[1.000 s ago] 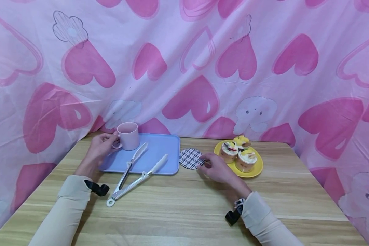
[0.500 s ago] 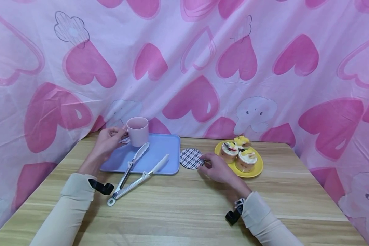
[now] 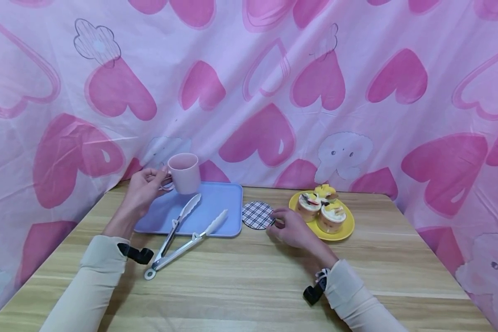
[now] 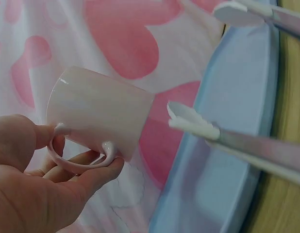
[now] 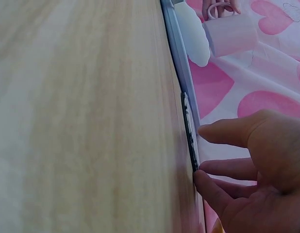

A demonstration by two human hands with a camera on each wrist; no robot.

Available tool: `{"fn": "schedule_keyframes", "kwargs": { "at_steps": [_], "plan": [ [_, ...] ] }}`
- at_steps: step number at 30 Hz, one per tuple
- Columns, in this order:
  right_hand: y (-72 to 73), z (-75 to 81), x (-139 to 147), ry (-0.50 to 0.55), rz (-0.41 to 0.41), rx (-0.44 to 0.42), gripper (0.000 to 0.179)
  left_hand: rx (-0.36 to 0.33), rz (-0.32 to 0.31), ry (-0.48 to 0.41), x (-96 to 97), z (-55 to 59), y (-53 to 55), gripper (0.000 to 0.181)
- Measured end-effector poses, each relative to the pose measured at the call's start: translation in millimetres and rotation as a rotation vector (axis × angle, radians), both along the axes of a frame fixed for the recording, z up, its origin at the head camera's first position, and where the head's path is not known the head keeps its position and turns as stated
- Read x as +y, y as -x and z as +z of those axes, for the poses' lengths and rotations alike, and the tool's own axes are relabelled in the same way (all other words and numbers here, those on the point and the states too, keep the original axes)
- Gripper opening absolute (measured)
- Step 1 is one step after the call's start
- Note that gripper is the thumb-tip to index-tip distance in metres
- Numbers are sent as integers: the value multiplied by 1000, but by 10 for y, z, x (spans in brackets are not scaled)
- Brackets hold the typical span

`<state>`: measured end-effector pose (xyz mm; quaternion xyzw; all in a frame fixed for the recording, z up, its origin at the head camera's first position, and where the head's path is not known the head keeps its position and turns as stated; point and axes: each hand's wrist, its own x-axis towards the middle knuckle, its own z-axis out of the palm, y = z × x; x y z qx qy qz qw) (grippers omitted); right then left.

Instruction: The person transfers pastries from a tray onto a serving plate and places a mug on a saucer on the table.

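Note:
My left hand [image 3: 143,186] holds a pink mug [image 3: 184,174] by its handle [image 4: 75,165], thumb on one side and fingers through and under the loop. The mug is upright, raised above the back of the blue tray [image 3: 220,191]. My right hand [image 3: 292,227] is at the right edge of a round checked coaster [image 3: 257,215], which lies flat on the table. In the right wrist view, fingertips [image 5: 201,170] touch the coaster's edge, while another digit sits just over its face. Metal tongs [image 3: 176,251] with white tips lie spread, their tips over the tray.
A yellow plate [image 3: 344,234] with several dessert cups [image 3: 331,221] stands right of the coaster, just behind my right hand. A pink heart-patterned cloth [image 3: 249,115] hangs along the back edge of the wooden table [image 3: 232,295].
My left hand has lifted the mug off the left part of the tray and carried it up and a little to the right. The right hand stays at the coaster.

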<state>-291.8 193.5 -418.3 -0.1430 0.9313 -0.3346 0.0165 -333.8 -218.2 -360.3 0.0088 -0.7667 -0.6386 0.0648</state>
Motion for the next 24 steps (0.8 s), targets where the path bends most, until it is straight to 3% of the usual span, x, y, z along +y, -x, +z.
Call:
{"fn": "schedule_keyframes", "kwargs": {
  "at_steps": [12,24],
  "plan": [
    [19,-46,6,19,-10,44,39,29,-163,-37,362,75,-85,57],
    [10,-41,4,-5,-31,62,41,19,-213,-66,728,3,-50,51]
  ]
}}
